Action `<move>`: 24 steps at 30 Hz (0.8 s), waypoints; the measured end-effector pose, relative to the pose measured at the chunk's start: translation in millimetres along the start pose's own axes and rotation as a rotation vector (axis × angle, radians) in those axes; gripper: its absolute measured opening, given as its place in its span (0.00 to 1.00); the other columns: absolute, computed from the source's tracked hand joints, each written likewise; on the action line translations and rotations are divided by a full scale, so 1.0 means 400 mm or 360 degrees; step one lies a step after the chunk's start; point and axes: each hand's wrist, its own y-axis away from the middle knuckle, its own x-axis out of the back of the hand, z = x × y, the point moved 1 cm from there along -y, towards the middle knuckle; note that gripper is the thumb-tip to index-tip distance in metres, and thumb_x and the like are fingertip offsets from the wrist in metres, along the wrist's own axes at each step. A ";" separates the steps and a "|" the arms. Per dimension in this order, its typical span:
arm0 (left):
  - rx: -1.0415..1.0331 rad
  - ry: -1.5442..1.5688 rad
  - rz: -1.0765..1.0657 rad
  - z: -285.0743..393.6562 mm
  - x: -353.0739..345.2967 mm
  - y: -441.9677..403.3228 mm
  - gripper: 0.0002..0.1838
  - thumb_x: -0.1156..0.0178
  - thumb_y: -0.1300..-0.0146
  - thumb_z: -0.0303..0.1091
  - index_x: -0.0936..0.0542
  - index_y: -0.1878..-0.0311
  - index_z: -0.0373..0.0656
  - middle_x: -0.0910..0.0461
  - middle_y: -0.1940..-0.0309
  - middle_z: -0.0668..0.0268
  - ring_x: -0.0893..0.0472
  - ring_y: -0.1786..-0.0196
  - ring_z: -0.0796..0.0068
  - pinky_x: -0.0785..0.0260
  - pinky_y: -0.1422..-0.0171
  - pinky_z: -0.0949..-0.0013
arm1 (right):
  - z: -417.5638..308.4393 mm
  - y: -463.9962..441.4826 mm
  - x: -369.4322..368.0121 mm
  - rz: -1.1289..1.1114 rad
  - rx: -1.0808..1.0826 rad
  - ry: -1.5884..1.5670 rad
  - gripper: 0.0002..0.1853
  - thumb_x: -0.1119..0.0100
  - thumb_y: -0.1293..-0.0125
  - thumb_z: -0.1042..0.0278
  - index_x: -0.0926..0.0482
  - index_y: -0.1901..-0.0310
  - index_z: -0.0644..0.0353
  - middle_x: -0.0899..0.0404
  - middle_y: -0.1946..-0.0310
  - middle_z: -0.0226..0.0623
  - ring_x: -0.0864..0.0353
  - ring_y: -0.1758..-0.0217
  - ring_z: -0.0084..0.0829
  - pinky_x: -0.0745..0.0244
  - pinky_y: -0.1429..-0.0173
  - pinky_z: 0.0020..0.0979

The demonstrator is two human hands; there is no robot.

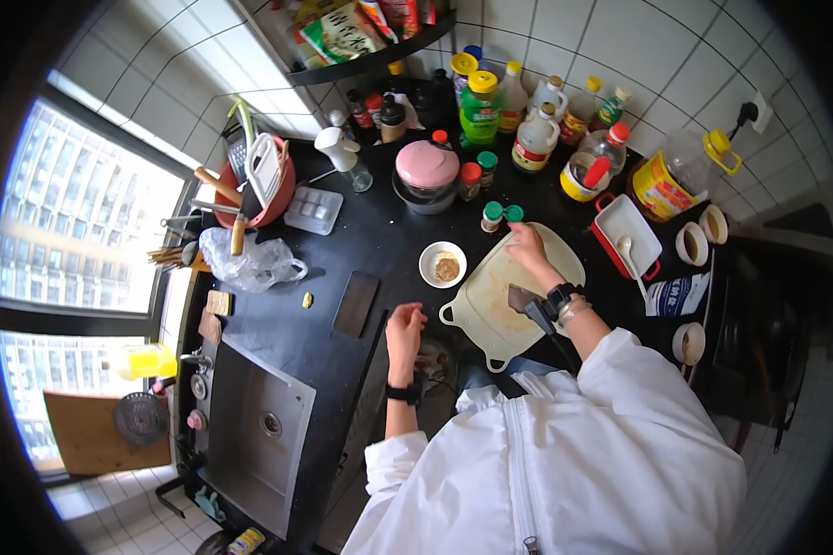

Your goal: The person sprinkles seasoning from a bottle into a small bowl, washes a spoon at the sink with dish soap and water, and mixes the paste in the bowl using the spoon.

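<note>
My right hand (528, 246) reaches over the pale cutting board (477, 291), its fingertips closed at the edge of a green lid (514, 214). That lid sits beside a small green-topped spice jar (491, 222); whether the two are joined is too small to tell. Nothing shows in my left hand (405, 328), which hovers near the counter's front edge with fingers loosely bent and slightly apart. Between the hands stands a white bowl (427, 276) with light-brown and pale seasoning inside. A dark cleaver-like blade (520, 298) lies on the board under my right wrist.
Behind the board stand a pink-lidded pot (427, 165), spice jars (470, 180) and several sauce bottles (535, 139). A red-and-white baking dish (627, 231) with a spoon is to the right. Leftward are a dark slab (356, 303), a plastic bag (250, 262) and the sink (241, 435).
</note>
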 end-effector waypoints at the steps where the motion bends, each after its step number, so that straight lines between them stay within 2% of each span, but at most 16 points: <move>1: 0.0019 -0.0097 -0.0001 0.019 -0.007 -0.034 0.11 0.47 0.34 0.29 0.22 0.56 0.32 0.19 0.69 0.62 0.20 0.69 0.77 0.29 0.66 0.75 | -0.001 0.027 0.023 -0.0074 -0.0009 -0.0089 0.30 0.30 0.56 0.74 0.27 0.46 0.58 0.24 0.52 0.39 0.22 0.53 0.32 0.24 0.51 0.33; 2: -0.0011 -0.0209 0.0029 0.019 -0.015 -0.070 0.11 0.47 0.35 0.30 0.22 0.55 0.31 0.19 0.69 0.60 0.19 0.69 0.77 0.28 0.67 0.74 | -0.025 0.064 0.064 -0.0121 0.0058 -0.0047 0.31 0.33 0.53 0.76 0.28 0.43 0.58 0.25 0.50 0.39 0.21 0.55 0.31 0.23 0.51 0.31; 4: -0.0071 -0.0426 0.0119 0.002 -0.044 -0.135 0.14 0.44 0.36 0.33 0.25 0.54 0.31 0.18 0.71 0.58 0.18 0.70 0.73 0.27 0.68 0.72 | -0.023 0.113 0.113 -0.0109 0.0032 -0.0208 0.28 0.35 0.51 0.76 0.28 0.45 0.58 0.25 0.50 0.40 0.20 0.57 0.32 0.24 0.52 0.32; 6: -0.0126 -0.0660 0.0121 -0.022 -0.074 -0.184 0.14 0.43 0.37 0.33 0.26 0.54 0.31 0.18 0.72 0.59 0.18 0.72 0.71 0.27 0.68 0.71 | -0.030 0.170 0.166 -0.0063 0.0100 -0.0251 0.24 0.39 0.46 0.75 0.28 0.45 0.59 0.24 0.51 0.41 0.19 0.60 0.33 0.24 0.54 0.31; 8: -0.0184 -0.0853 0.0138 -0.034 -0.097 -0.211 0.14 0.42 0.39 0.31 0.27 0.55 0.31 0.18 0.74 0.61 0.18 0.76 0.70 0.26 0.70 0.70 | -0.034 0.223 0.208 -0.0011 0.0110 -0.0331 0.23 0.40 0.45 0.75 0.28 0.45 0.59 0.23 0.52 0.41 0.19 0.60 0.32 0.24 0.55 0.30; 11: -0.0002 -0.0457 0.0010 -0.027 -0.112 -0.218 0.12 0.43 0.39 0.28 0.27 0.55 0.31 0.18 0.75 0.58 0.17 0.77 0.71 0.26 0.72 0.72 | -0.032 0.295 0.250 0.0073 0.0099 -0.0393 0.22 0.42 0.43 0.77 0.28 0.45 0.58 0.21 0.55 0.38 0.19 0.59 0.29 0.26 0.58 0.28; 16: -0.0079 -0.0351 0.0063 -0.029 -0.122 -0.223 0.06 0.44 0.47 0.24 0.27 0.65 0.33 0.19 0.78 0.58 0.18 0.79 0.70 0.26 0.71 0.70 | -0.058 0.389 0.276 0.0129 -0.0002 -0.0390 0.20 0.44 0.41 0.78 0.27 0.46 0.58 0.19 0.58 0.34 0.19 0.62 0.25 0.28 0.63 0.23; 18: -0.0146 -0.0354 0.0067 -0.012 -0.115 -0.205 0.06 0.44 0.47 0.24 0.27 0.66 0.33 0.20 0.79 0.59 0.18 0.79 0.70 0.27 0.72 0.70 | -0.050 0.413 0.267 0.0159 0.0011 -0.0414 0.19 0.45 0.41 0.78 0.27 0.46 0.58 0.19 0.58 0.33 0.19 0.63 0.23 0.29 0.64 0.22; 21: -0.0178 -0.0242 0.0042 0.010 -0.100 -0.154 0.05 0.44 0.46 0.24 0.28 0.67 0.33 0.21 0.81 0.60 0.19 0.79 0.72 0.28 0.73 0.71 | -0.059 0.453 0.266 0.0124 -0.0027 -0.0474 0.18 0.44 0.42 0.77 0.26 0.48 0.59 0.18 0.61 0.36 0.18 0.63 0.28 0.26 0.60 0.27; 24: -0.0209 -0.0189 -0.0009 0.031 -0.076 -0.077 0.06 0.44 0.45 0.24 0.29 0.67 0.33 0.22 0.81 0.60 0.20 0.80 0.74 0.30 0.75 0.73 | -0.041 0.485 0.260 0.0056 -0.0008 -0.0452 0.16 0.45 0.42 0.77 0.25 0.50 0.60 0.17 0.63 0.37 0.18 0.63 0.29 0.25 0.58 0.28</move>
